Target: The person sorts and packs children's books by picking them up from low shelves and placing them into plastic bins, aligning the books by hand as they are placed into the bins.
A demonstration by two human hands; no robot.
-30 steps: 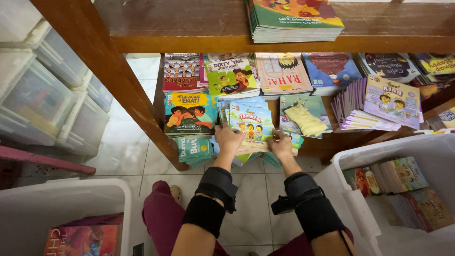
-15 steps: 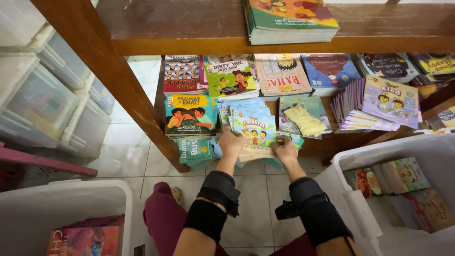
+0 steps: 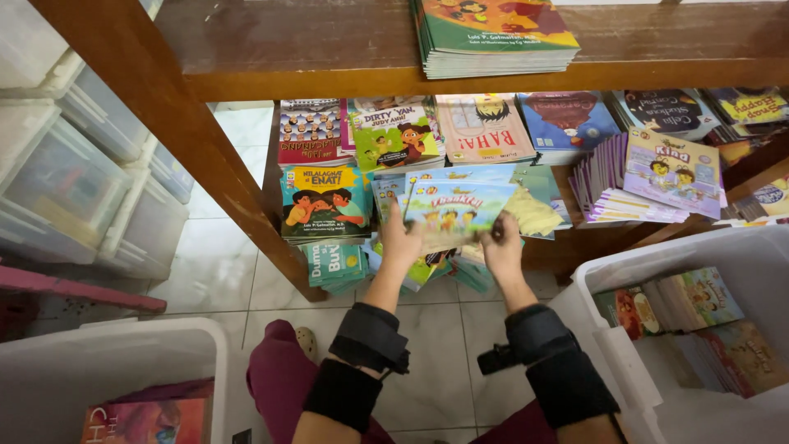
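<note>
Both of my hands grip a small stack of thin children's books (image 3: 457, 210) with light blue covers, held just in front of the lower wooden shelf (image 3: 575, 238). My left hand (image 3: 400, 244) holds the stack's left lower edge and my right hand (image 3: 503, 251) holds its right lower edge. Black straps wrap both wrists and forearms. Behind the stack a book with a yellow shape on its cover (image 3: 534, 205) lies on the shelf. More books (image 3: 337, 261) sit stacked lower down, under my hands.
Colourful picture books (image 3: 394, 131) lie in rows on the shelf, with a purple pile (image 3: 657, 177) at right and a green-edged pile (image 3: 493, 37) on the upper board. White bins with books stand at right (image 3: 723, 321) and lower left (image 3: 107, 362). Clear tubs (image 3: 57, 189) stack at left.
The stack in my hands has risen and tilted flatter, so its top cover faces up more. My right hand has slid from the top right corner down to the right edge.
</note>
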